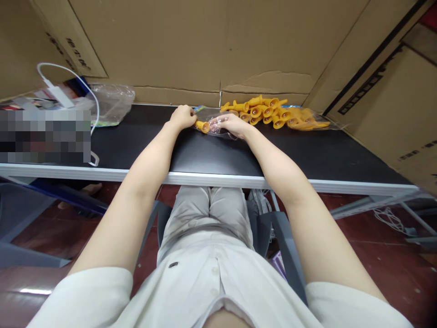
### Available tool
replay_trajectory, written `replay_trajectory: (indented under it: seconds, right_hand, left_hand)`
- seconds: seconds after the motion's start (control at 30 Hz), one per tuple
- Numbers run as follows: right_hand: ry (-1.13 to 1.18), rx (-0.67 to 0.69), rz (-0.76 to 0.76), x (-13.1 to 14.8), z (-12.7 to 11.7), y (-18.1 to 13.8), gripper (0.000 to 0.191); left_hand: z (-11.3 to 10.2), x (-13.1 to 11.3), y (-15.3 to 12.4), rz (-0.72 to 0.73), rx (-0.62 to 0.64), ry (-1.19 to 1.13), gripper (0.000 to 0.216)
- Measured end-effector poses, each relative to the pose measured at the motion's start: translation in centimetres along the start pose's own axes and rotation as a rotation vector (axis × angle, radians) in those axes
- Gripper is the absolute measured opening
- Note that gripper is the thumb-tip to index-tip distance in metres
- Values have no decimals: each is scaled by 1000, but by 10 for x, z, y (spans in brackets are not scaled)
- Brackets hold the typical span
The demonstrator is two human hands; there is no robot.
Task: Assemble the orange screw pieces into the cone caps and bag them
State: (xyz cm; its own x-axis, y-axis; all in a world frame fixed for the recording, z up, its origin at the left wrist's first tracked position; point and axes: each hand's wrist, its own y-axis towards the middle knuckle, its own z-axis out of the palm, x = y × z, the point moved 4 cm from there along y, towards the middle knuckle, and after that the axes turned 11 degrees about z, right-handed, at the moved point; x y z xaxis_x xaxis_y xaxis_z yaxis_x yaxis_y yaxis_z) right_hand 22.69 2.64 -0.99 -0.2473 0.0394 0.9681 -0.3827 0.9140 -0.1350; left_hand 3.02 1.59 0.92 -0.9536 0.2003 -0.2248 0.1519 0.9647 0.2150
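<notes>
My left hand point(183, 116) is closed on the end of a small clear plastic bag point(218, 128) lying on the black tabletop point(205, 155). An orange plastic trumpet toy point(202, 126) sits at the bag's mouth, right beside my left fingers. My right hand point(231, 124) rests on top of the bag with its fingers curled over the plastic, pressing it down. Just behind and to the right lies a pile of several identical orange trumpet toys point(264, 110).
More bagged orange toys point(307, 119) lie to the right of the pile. A crumpled clear bag point(111, 102) and a white charger with cable point(59, 93) sit at the left. Cardboard sheets point(218, 45) wall the table's back and right side.
</notes>
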Motion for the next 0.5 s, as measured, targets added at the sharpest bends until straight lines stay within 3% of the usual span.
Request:
replay_trajectory:
  seconds: [0.33,0.5]
  right_hand:
    - [-4,-8,-24,-1,7,-1,23]
    - [-113,-91,-89,5,5,-1,20]
  left_hand:
    - [3,9,6,29,-40,-37,47]
    - [-1,9,2,-82,-8,-87,49]
